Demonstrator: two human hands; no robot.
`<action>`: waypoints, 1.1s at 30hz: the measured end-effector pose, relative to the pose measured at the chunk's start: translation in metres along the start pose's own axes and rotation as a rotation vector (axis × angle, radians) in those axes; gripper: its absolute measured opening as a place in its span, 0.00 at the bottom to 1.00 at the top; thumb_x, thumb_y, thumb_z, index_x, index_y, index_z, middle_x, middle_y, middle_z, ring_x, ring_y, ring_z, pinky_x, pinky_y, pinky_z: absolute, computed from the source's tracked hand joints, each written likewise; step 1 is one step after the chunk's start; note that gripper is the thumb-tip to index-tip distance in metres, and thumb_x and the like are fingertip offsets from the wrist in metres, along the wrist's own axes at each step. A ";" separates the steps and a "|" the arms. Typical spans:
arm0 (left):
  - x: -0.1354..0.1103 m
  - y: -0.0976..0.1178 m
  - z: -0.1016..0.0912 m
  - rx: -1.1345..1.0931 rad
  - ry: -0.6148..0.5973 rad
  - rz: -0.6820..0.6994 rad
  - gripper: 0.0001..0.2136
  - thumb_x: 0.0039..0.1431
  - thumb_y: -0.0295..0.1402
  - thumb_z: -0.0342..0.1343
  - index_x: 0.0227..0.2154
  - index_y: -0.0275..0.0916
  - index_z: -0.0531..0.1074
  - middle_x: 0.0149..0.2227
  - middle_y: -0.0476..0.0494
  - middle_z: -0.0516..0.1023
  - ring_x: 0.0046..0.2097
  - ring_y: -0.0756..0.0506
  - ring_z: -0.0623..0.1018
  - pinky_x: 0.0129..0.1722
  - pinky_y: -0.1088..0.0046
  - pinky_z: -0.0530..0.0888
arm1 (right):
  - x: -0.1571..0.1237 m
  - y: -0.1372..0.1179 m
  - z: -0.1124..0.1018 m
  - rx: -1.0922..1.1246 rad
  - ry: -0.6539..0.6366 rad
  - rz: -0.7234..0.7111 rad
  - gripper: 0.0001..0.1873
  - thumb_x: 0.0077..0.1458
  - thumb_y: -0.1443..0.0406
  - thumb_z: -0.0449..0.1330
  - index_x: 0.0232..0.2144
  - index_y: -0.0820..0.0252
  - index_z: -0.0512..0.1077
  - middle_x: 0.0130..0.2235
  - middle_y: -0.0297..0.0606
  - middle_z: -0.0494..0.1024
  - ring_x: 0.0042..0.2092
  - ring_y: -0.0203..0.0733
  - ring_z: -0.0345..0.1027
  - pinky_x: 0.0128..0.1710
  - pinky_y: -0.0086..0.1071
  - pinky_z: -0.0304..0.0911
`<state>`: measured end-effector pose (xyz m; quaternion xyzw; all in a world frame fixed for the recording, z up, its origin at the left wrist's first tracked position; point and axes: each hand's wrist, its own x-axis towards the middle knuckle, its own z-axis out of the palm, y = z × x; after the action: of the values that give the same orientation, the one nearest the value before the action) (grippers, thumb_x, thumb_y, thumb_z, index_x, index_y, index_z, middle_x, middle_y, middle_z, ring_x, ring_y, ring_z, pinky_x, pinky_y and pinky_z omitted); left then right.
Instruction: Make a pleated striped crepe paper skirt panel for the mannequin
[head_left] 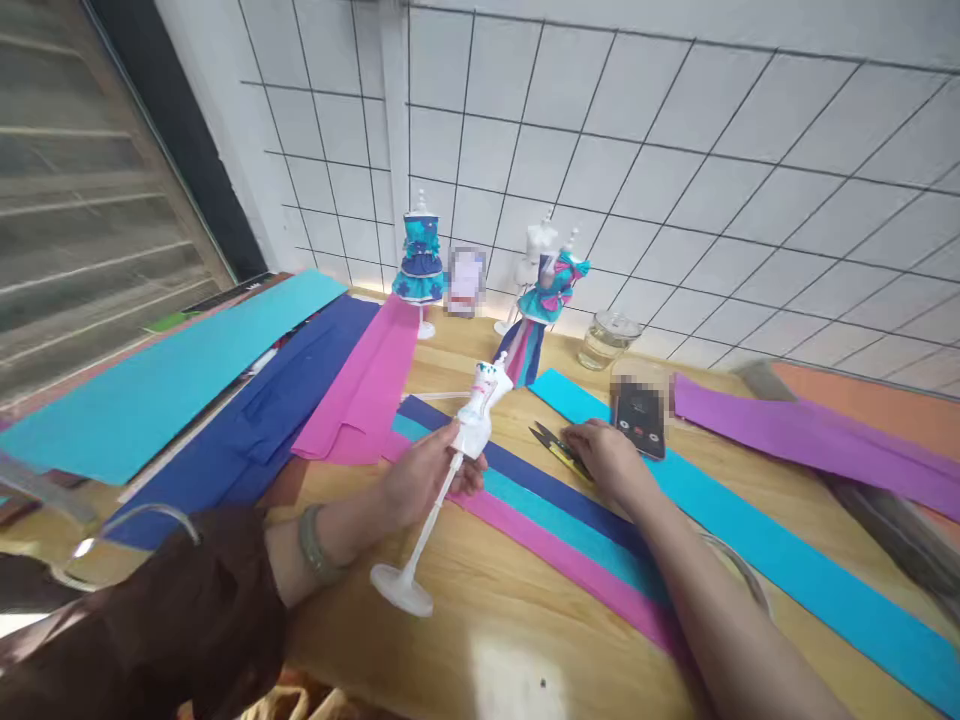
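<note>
A white miniature mannequin (475,428) on a round-based stand (405,588) tilts rightward, dark-bladed yellow snips (558,446) to its right

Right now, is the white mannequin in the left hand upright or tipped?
The white mannequin is tipped: its pole slants, while the leftmost dressed mannequin stands upright.

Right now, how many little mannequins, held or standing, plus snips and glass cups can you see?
Mannequin in the left hand: 1
Mannequins standing farther back: 3
Snips at the right hand: 1
Glass cup: 1
Total: 6
</note>
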<state>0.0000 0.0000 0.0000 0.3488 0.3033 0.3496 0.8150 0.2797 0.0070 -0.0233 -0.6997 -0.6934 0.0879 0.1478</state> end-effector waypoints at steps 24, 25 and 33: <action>0.002 0.001 -0.004 0.042 -0.033 -0.010 0.19 0.58 0.46 0.42 0.33 0.32 0.68 0.29 0.41 0.72 0.27 0.48 0.72 0.31 0.71 0.68 | -0.003 -0.003 -0.007 -0.016 -0.013 0.005 0.13 0.53 0.61 0.53 0.34 0.54 0.76 0.37 0.39 0.77 0.37 0.40 0.70 0.34 0.27 0.59; 0.002 0.001 -0.004 0.043 -0.031 -0.015 0.19 0.58 0.46 0.42 0.33 0.32 0.68 0.29 0.41 0.72 0.27 0.48 0.72 0.31 0.71 0.68 | -0.004 -0.003 -0.009 -0.006 -0.013 0.020 0.13 0.52 0.60 0.53 0.34 0.54 0.76 0.37 0.38 0.78 0.37 0.40 0.71 0.34 0.27 0.59; 0.003 -0.001 -0.003 0.036 -0.041 -0.024 0.20 0.57 0.47 0.44 0.32 0.33 0.68 0.29 0.42 0.72 0.27 0.48 0.72 0.31 0.71 0.67 | 0.001 -0.008 -0.002 -0.017 0.080 0.153 0.17 0.54 0.57 0.49 0.29 0.56 0.75 0.30 0.39 0.78 0.32 0.42 0.69 0.29 0.30 0.56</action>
<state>-0.0005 0.0031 -0.0032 0.3669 0.2966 0.3271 0.8188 0.2727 0.0078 -0.0190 -0.7548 -0.6322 0.0650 0.1623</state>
